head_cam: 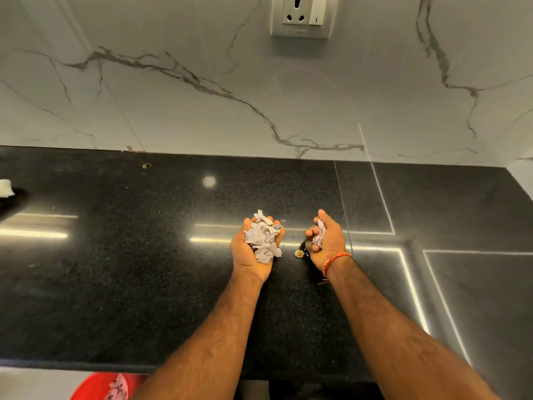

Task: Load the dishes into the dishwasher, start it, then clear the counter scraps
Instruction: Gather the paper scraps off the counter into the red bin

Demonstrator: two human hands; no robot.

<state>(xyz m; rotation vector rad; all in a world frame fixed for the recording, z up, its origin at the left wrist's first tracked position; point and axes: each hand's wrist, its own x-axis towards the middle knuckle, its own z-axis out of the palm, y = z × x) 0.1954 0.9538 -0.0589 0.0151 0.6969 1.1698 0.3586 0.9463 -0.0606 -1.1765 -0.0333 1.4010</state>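
Observation:
My left hand (248, 252) is palm up over the black granite counter (129, 269), cupped around a heap of crumpled white paper scraps (264, 238). To its right, my right hand (327, 243) curls its fingers round a smaller piece of crumpled paper (318, 236); an orange thread band circles that wrist. Between the two hands a small yellowish scrap (298, 253) lies on the counter. No dishes or dishwasher appear in this view.
A red bin (95, 388) holding paper scraps stands on the floor below the counter's front edge at lower left. A white object (5, 187) sits at the counter's far left edge. A marble backsplash with a wall socket (300, 15) rises behind the counter.

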